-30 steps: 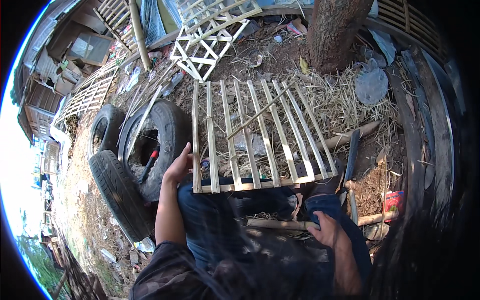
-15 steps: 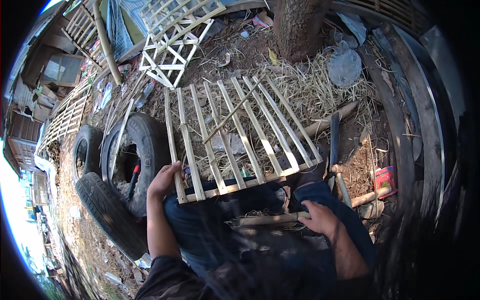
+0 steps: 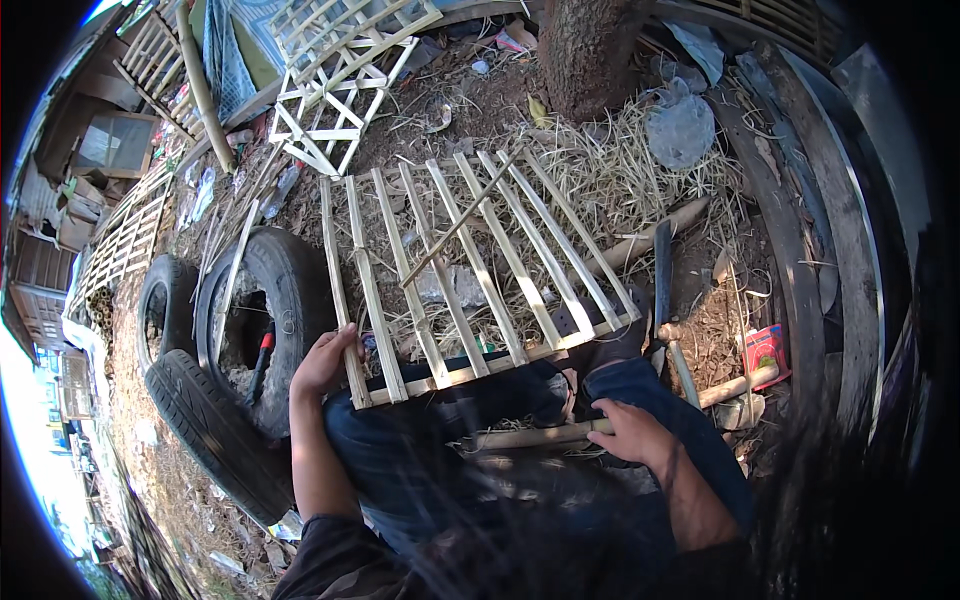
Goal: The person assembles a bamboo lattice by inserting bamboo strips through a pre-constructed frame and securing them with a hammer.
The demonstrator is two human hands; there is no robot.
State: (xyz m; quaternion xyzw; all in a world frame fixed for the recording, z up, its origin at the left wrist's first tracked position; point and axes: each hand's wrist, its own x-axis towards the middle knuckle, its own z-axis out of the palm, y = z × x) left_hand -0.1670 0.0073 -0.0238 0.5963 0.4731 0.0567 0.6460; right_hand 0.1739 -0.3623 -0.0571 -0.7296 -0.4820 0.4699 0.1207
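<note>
A bamboo lattice panel of pale slats spans the space before me, its near crosspiece over my lap. One loose thin bamboo strip lies slantwise across the slats. At the panel's near left corner, my left hand is closed around the outermost slat, thumb on top. My right hand rests on my right knee with nothing visible in it, thumb apart from the fingers. Beside its thumb runs a bamboo pole, low across my legs; part of it is hidden by my leg.
Old tyres lie to the left, with a red-and-black handled tool in one. Another lattice panel stands beyond, near a tree trunk. A dark blade-like tool and a red container are at right.
The whole view has shifted slightly. Both hands and the lattice panel keep nearly the same places relative to each other.
</note>
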